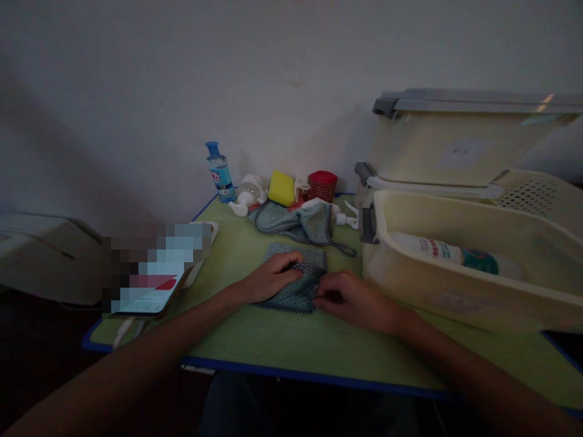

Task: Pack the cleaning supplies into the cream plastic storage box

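A blue-grey mesh cleaning cloth (pixel 291 296) with a black-and-white checked border lies partly folded on the green table. My left hand (pixel 276 276) grips its folded upper part, thumb and fingers closed on the fabric. At the cloth's right edge, my right hand (pixel 348 297) pinches the border between thumb and fingers; the fingertips are partly hidden. Just behind sits a second cleaning cloth (pixel 296 224), crumpled, with a hanging loop trailing to the right.
A cream plastic bin (pixel 455 303) holding a white-and-green bottle (pixel 460 255) stands right, before a lidded box (pixel 437 145). Along the wall are a blue bottle (pixel 221 176), a yellow sponge (pixel 281 188) and a red woven container (pixel 322 185). A propped phone (pixel 155 297) is left.
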The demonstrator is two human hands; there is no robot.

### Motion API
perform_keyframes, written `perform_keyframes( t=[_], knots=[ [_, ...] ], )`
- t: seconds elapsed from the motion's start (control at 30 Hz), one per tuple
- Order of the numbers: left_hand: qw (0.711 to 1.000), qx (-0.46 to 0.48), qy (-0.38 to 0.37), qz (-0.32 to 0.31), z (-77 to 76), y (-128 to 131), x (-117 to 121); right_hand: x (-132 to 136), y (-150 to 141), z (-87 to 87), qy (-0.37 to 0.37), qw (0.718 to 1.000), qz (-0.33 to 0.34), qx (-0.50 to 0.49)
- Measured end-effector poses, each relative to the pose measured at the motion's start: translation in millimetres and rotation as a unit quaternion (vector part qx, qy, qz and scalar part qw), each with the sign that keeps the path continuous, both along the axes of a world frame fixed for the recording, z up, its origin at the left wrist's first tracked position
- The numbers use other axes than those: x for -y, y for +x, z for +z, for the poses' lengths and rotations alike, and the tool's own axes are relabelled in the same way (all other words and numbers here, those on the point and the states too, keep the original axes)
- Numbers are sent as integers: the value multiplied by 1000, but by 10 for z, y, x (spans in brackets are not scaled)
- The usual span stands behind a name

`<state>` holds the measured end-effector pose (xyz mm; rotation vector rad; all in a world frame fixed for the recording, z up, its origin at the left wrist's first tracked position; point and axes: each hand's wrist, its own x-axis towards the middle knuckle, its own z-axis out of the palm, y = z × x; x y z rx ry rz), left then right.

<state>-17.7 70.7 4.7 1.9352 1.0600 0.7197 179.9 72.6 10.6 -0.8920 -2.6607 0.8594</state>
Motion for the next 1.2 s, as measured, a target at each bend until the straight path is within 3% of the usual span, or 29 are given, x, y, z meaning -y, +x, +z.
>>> perform_keyframes(
  t=[0.23, 0.5, 0.83, 1.0, 1.2],
  knots=[
    [998, 48, -27, 3, -52, -14, -34, 42, -39, -30, 38, 998, -49, 5],
    [992, 93, -72, 44, -39, -34, -73, -5, 5, -74, 116, 992, 6, -53],
    [989, 117, -79, 38, -46, -36, -72, -16, 17, 3, 116, 992, 36, 32],
    [992, 100, -75, 6, -32, -28, -50, -2, 20, 32, 125, 990, 39, 61],
    [994, 50, -43, -90, -22, -15, -16, -19, 34, -12, 163, 986, 40, 22]
  ],
)
